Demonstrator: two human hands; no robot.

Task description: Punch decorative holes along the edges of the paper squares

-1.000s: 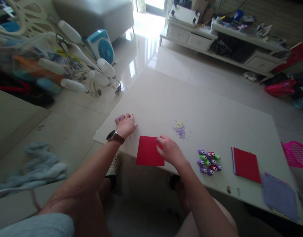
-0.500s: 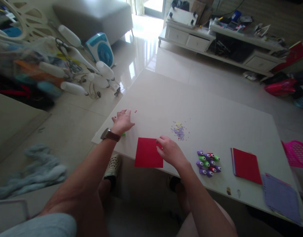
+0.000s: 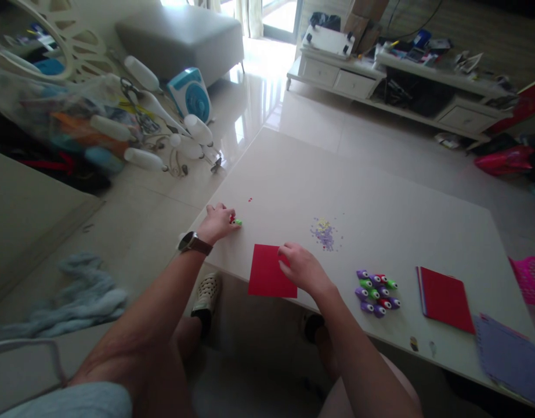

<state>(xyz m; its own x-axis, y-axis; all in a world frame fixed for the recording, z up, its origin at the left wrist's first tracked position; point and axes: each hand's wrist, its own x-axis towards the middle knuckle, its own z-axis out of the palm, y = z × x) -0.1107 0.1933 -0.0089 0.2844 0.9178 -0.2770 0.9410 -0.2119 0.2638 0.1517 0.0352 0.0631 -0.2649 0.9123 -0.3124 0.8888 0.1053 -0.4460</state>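
Note:
My left hand (image 3: 219, 223), wearing a watch, is by the table's left edge, fingers curled over a small red paper punch (image 3: 232, 220). A green punch (image 3: 238, 223) shows beside its thumb. My right hand (image 3: 303, 266) is over the right side of a square red sheet of paper (image 3: 267, 278), fingers bent and thumb close to them; anything between its fingertips is hidden. The sheet overhangs the near table edge. Tiny red paper bits (image 3: 250, 200) lie beyond my left hand. A pile of purple and yellow paper bits (image 3: 324, 233) is beyond my right hand.
On the right of the white table (image 3: 380, 215) stand several purple, green and red punches (image 3: 376, 293). Farther right are a stack of red sheets (image 3: 445, 299) and purple sheets (image 3: 509, 354). Two small items (image 3: 414, 343) lie near the front edge.
My left hand has drawn back and lowered to the small red and green punches. My right hand has shifted slightly left over the red sheet. The view has turned a little left.

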